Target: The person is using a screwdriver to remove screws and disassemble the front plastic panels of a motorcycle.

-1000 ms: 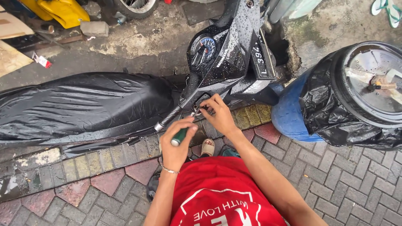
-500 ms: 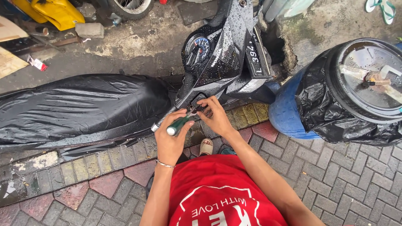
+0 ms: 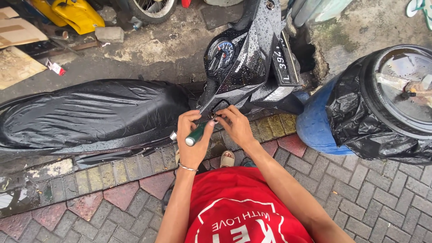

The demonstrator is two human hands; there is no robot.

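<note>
A wet black scooter (image 3: 243, 67) stands in front of me, its seat under a black plastic cover (image 3: 90, 112). My left hand (image 3: 192, 139) grips a green-handled screwdriver (image 3: 196, 135), its tip pointed up at the handlebar switch area. My right hand (image 3: 236, 126) pinches a small part at that same spot, fingertips touching the scooter's handlebar housing beside the screwdriver tip. What the right fingers hold is too small to make out. A thin bracelet circles my left wrist. My red shirt fills the bottom of the view.
A blue drum (image 3: 315, 128) with a black plastic liner and round lid stands at the right. Yellow body panels (image 3: 76, 13), cardboard (image 3: 18, 45), a spoked wheel (image 3: 150, 9) and debris lie on the wet concrete behind. Brick pavers (image 3: 90, 193) run underfoot.
The view has shifted slightly, so the scooter sits a little lower in frame. Both hands stay at the handlebar; the screwdriver has tilted a bit more upright in my left hand.
</note>
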